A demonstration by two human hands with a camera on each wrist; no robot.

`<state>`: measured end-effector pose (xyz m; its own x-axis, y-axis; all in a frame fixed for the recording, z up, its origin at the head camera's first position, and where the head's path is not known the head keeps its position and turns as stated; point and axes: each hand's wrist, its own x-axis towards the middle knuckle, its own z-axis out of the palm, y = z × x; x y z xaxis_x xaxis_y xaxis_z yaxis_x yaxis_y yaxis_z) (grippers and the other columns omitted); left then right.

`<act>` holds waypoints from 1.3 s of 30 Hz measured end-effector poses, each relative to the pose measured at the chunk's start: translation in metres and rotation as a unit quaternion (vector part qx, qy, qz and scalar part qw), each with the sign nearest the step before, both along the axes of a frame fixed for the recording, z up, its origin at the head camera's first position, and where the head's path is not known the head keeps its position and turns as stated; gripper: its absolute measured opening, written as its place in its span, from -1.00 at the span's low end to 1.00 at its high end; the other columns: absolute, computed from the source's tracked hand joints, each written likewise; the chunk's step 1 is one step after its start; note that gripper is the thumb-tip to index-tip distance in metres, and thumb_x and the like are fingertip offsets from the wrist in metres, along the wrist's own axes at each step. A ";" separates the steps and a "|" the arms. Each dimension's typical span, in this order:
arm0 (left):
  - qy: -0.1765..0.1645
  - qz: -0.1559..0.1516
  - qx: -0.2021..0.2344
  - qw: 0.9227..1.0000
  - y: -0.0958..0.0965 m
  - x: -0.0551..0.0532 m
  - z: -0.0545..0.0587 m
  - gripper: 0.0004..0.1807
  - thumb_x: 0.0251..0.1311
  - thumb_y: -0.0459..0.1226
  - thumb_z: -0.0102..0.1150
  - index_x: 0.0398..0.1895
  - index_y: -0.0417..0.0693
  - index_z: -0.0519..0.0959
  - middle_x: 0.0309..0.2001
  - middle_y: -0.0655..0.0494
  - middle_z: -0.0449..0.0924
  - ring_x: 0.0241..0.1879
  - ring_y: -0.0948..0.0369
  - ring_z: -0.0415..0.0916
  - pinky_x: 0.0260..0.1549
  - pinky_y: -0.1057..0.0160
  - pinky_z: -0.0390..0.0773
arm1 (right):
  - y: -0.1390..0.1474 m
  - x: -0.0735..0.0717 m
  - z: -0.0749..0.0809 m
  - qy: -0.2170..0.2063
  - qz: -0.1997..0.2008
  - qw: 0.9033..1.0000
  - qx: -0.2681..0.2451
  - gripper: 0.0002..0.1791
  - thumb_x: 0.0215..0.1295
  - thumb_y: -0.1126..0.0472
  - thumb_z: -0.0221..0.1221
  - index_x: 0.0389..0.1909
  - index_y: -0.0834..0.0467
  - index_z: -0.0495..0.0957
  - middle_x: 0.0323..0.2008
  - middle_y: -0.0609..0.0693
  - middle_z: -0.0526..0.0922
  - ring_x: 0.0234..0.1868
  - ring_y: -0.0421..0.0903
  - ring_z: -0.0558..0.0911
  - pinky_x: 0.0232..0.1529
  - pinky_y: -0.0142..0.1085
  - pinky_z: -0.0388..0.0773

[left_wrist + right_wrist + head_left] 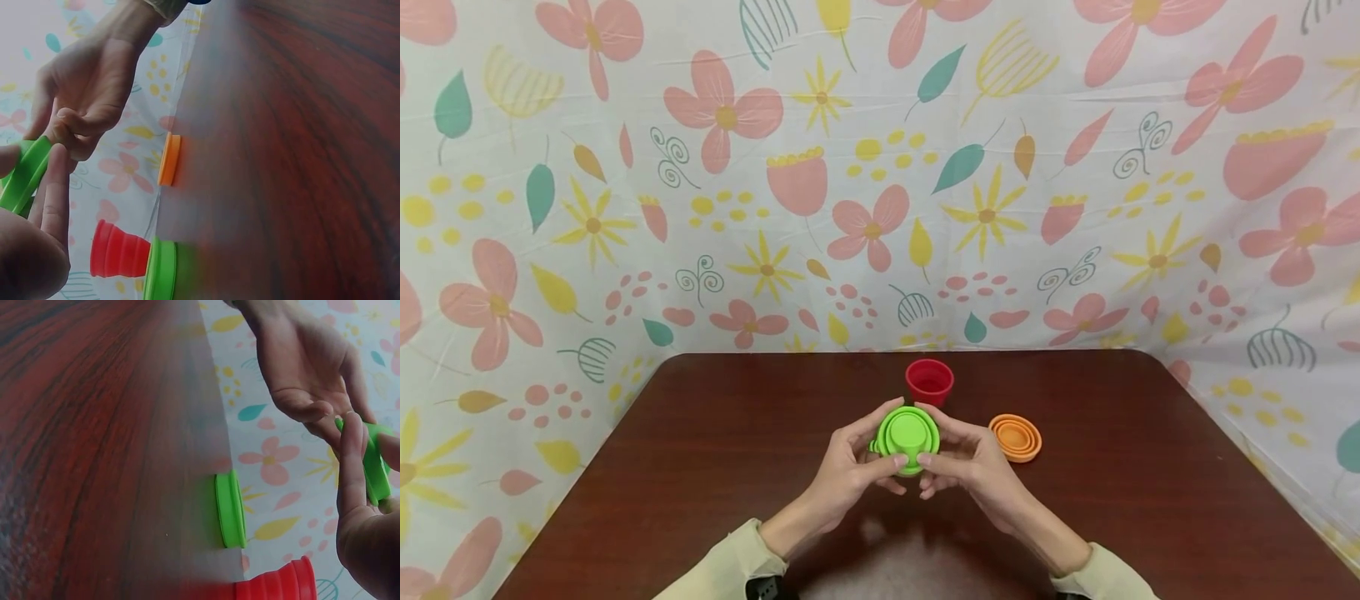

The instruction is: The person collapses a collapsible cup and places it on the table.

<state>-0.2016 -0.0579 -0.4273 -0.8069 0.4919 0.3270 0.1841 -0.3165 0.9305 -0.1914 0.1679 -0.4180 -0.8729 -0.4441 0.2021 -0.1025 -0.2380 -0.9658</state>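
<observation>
Both hands hold a light green collapsible silicone cup (907, 429), pressed flat into rings, above the middle of the table. My left hand (852, 467) grips its left edge, thumb on the near face and fingers round the rim. From the other side my right hand (973, 467) pinches the rim in the same way, the two thumbs close together. In both wrist views the held green cup (28, 175) is seen edge-on. A second flat green piece (230, 509) rests on the table; the hands largely hide it in the head view.
Beyond the hands stands a red collapsible cup (929, 379), extended. An orange collapsible cup (1015, 437), flattened, lies right of the right hand. The dark wooden table (737, 417) ends at a floral cloth (872, 167) hanging behind it.
</observation>
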 end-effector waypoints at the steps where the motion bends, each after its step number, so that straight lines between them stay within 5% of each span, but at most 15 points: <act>1: -0.001 0.000 0.000 1.000 0.000 0.000 0.000 -0.24 0.36 -0.49 0.28 0.61 -0.08 0.31 0.37 -0.22 0.50 -0.20 0.14 0.73 -0.34 0.11 0.80 | 0.000 0.000 0.000 0.000 0.000 1.000 0.001 -0.24 0.41 0.43 0.26 0.60 0.27 0.25 -0.05 0.17 0.73 -0.42 -0.06 0.75 -0.29 -0.09 0.80; 27: -0.024 0.081 -0.007 0.996 0.009 0.002 0.000 -0.22 0.20 -0.61 0.21 0.53 -0.04 0.44 0.27 -0.19 0.59 -0.36 0.15 0.66 -0.45 0.21 0.77 | -0.009 0.000 0.002 -0.002 -0.042 0.999 0.026 -0.24 0.35 0.45 0.31 0.56 0.27 0.33 -0.09 0.27 0.70 -0.44 -0.03 0.75 -0.29 -0.03 0.80; 39: -0.037 0.085 -0.009 0.996 0.008 0.001 -0.001 -0.20 0.17 -0.63 0.19 0.52 -0.03 0.46 0.27 -0.17 0.59 -0.28 0.12 0.67 -0.42 0.18 0.78 | -0.006 -0.004 -0.003 0.018 -0.025 0.999 0.040 -0.21 0.35 0.46 0.32 0.58 0.26 0.29 0.03 0.27 0.70 -0.41 -0.01 0.77 -0.27 0.03 0.79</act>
<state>-0.2003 -0.0497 -0.4284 -0.9007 0.3508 0.2564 0.1646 -0.2706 0.9485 -0.1954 0.1617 -0.4209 -0.8872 -0.4156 0.2003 -0.1481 -0.1546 -0.9768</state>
